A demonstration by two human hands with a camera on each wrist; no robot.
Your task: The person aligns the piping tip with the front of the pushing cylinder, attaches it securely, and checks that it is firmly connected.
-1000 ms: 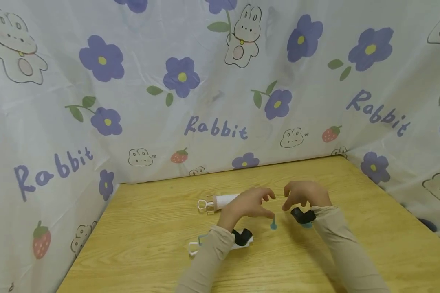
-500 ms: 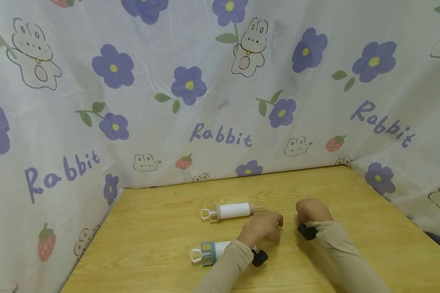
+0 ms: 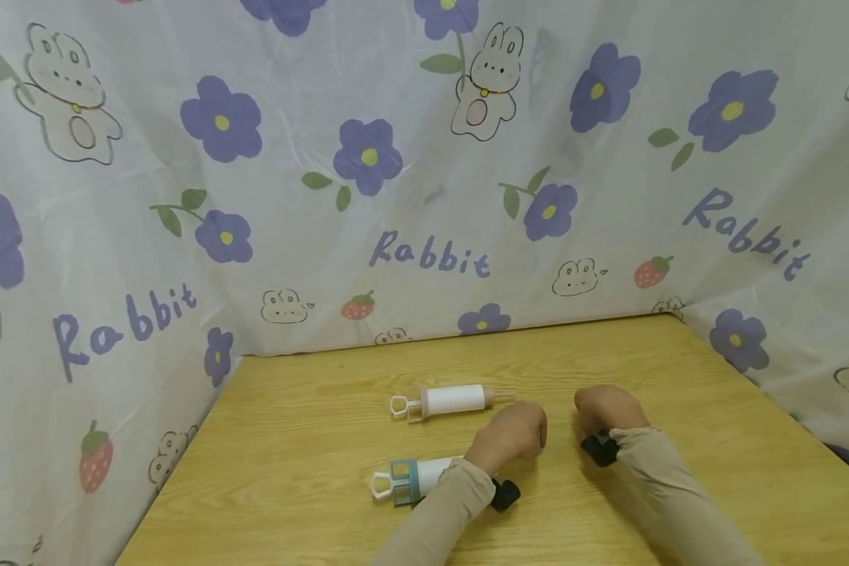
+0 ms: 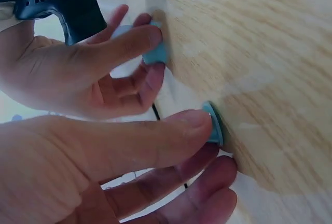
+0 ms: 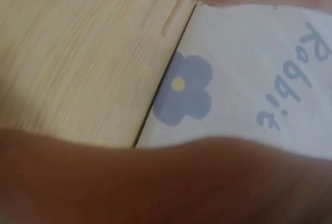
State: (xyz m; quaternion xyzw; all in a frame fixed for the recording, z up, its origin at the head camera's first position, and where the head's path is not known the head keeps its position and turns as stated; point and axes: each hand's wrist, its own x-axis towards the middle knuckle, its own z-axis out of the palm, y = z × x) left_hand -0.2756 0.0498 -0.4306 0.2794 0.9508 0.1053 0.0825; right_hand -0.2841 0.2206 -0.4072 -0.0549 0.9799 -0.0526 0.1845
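Observation:
My left hand (image 3: 511, 435) is low over the table and pinches a small teal flanged nozzle (image 4: 214, 125) between thumb and fingers. To its right my right hand (image 3: 611, 409) holds another teal piece (image 4: 154, 53), seen best in the left wrist view. Most of both pieces is hidden by fingers. Left of the hands lies a syringe with a teal collar (image 3: 403, 481), white barrel and ring-ended plunger. My left forearm and hand cover its front end. In the right wrist view my right hand (image 5: 171, 182) fills the lower edge, blurred.
Farther back lies a second syringe (image 3: 455, 399) with a beige-pink collar and thin tip, just behind my left hand. The wooden table (image 3: 304, 440) ends at a white printed cloth (image 3: 424, 299) at the back and sides.
Both hands have come down to the table and their fingers have closed on the teal pieces. My left hand has moved slightly toward me, uncovering the rear syringe. The head view has shifted a little.

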